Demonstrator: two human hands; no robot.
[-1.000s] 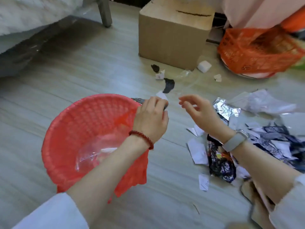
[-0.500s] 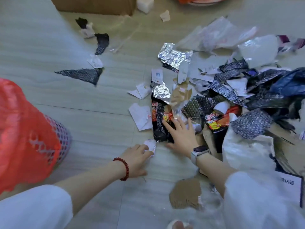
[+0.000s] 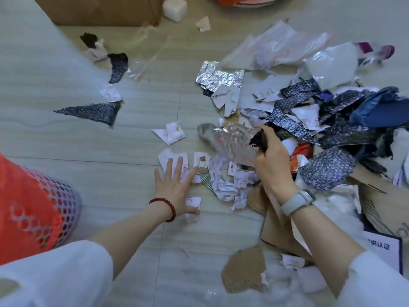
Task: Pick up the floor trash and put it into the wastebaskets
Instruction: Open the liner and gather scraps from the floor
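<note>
While the left hand (image 3: pixel 174 187) lies flat, fingers spread, on paper scraps (image 3: pixel 177 161), the right hand (image 3: pixel 271 165) grips a foil wrapper (image 3: pixel 230 138). A red wastebasket (image 3: pixel 33 209) stands nearby on the floor (image 3: pixel 88 156).

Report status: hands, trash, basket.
Left hand flat on paper scraps. Right hand gripping foil wrapper. Red wastebasket far left; pile remains.

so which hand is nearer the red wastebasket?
Left. The left hand lies flat on paper scraps just right of the red wastebasket; the right hand grips a wrapper farther right.
</note>
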